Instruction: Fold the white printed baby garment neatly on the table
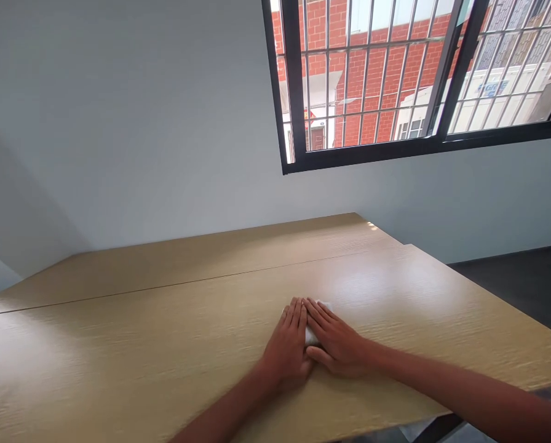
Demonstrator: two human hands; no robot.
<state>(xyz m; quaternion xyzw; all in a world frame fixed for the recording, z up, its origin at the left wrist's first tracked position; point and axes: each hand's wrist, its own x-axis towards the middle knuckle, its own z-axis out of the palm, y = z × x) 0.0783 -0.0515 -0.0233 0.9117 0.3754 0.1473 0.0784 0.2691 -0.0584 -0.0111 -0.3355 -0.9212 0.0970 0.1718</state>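
Both hands lie side by side, palms down, on a small white cloth or tissue (311, 336) on the light wooden table (165, 344). My left hand (288, 344) covers the cloth's left part, its fingers stretched out and pointing away from me. From the right, my right hand (334, 339) rests flat over the other part, fingers extended, its fingertips meeting those of my left hand. White shows between the hands and just past the right fingertips. Most of the cloth is hidden beneath the palms and fingers.
A seam (202, 280) runs across the tabletop beyond the hands. Behind the table stands a pale wall (141, 123) with a barred, dark-framed window (372, 151) at upper right. The table's right edge slants toward a dark floor (515, 277).
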